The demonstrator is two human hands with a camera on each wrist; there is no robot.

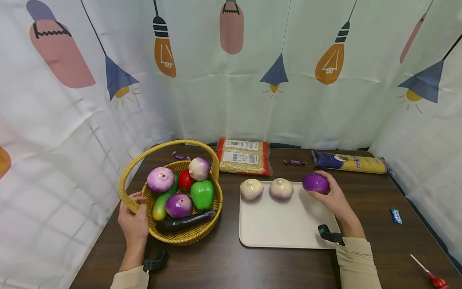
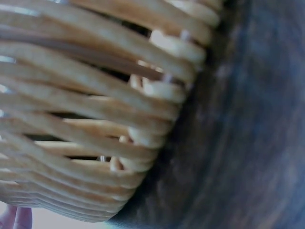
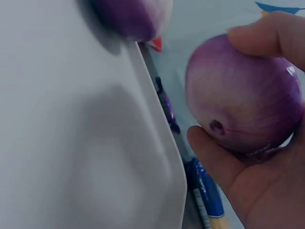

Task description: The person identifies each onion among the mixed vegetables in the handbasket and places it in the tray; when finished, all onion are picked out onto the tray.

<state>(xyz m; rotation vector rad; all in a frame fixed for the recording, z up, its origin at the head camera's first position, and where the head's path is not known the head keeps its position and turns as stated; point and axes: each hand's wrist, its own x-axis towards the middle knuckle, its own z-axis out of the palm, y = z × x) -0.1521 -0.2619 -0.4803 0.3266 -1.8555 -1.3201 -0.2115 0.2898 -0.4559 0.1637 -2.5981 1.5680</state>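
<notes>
My right hand holds a purple onion over the far right part of a pale tray. In the right wrist view, thumb and fingers wrap the onion, and a shadow lies on the tray below. Two whitish onions sit side by side along the tray's far edge. My left hand grips the yellow wicker basket at its left side, where the arched handle meets the rim. Inside are purple-and-white onions, a tomato, a green pepper, an eggplant and a green-yellow vegetable.
Behind the tray lie a bag of grain, a small purple-wrapped candy and a blue-yellow pasta packet. Another wrapped candy is behind the basket. To the right are a blue wrapped sweet and a red lollipop.
</notes>
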